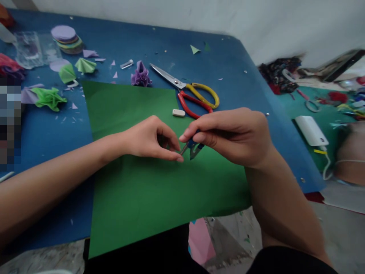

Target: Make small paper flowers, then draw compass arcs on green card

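My right hand [230,135] is closed in a pinch around a small compass [195,147] with blue parts and metal legs. From the other side, my left hand [151,140] curves in, its thumb and fingertips pinching the end of one thin metal leg. Both hands are above a large sheet of green paper [137,205] that overhangs the front edge of the table. A white eraser [178,112] lies on the sheet behind the hands. Just beyond it are open scissors [182,85] with one yellow and one red handle.
On the blue table [114,34], a purple folded paper flower [141,74], green paper pieces [49,99] and a stack of paper circles [67,39] sit toward the left. Paper scraps are scattered about. At right, a white power bank [311,130] rests on a green surface beside another person's arm [352,152].
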`<state>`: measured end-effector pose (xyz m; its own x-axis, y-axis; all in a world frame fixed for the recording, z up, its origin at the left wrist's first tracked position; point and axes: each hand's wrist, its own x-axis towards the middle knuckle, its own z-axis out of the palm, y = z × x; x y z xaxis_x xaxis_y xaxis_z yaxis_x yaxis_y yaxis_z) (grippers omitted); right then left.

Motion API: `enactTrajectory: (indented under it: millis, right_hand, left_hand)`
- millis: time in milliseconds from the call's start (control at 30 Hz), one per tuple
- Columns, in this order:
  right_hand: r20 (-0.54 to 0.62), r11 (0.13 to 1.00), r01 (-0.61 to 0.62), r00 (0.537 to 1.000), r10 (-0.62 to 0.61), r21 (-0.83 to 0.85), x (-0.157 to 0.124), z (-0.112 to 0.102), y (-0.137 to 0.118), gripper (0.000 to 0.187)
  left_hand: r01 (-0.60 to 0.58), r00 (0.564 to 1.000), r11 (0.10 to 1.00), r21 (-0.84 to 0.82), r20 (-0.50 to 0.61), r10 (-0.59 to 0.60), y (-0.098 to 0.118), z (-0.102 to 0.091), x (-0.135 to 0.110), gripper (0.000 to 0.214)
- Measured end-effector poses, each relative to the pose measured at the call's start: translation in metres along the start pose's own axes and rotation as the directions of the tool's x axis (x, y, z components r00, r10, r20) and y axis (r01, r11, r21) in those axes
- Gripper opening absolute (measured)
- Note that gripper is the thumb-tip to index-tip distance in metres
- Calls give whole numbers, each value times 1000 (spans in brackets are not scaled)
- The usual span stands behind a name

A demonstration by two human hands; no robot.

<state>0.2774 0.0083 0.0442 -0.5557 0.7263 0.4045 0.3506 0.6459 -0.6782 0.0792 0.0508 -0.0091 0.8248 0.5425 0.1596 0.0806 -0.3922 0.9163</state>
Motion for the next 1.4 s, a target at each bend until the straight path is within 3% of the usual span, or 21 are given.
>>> enactTrajectory:
  millis: [167,500,833,1267,1400]
  right_hand:
    - [44,1000,30,999,-30,7,0,-4,-2,11]
    - [86,999,-28,996,25,33,0,-13,-3,8]
    - [156,1000,24,987,-25,10,-5,-25,-8,11]
    - [145,999,-32,989,32,0,-5,-25,-6,11]
    - [132,1000,14,991,-18,27,-5,-26,-6,12]
  left_hand:
    - [-8,1000,1000,29,25,7,0,-1,1,23]
    - [-44,999,992,115,17,42,-3,0,1,27]
    - [-118,992,949,293,68,102,-4,2,1,26]
    - [-174,985,924,340,45,169,-5,4,1,31]
    - [-158,987,929,335,43,152,-5,4,1,33]
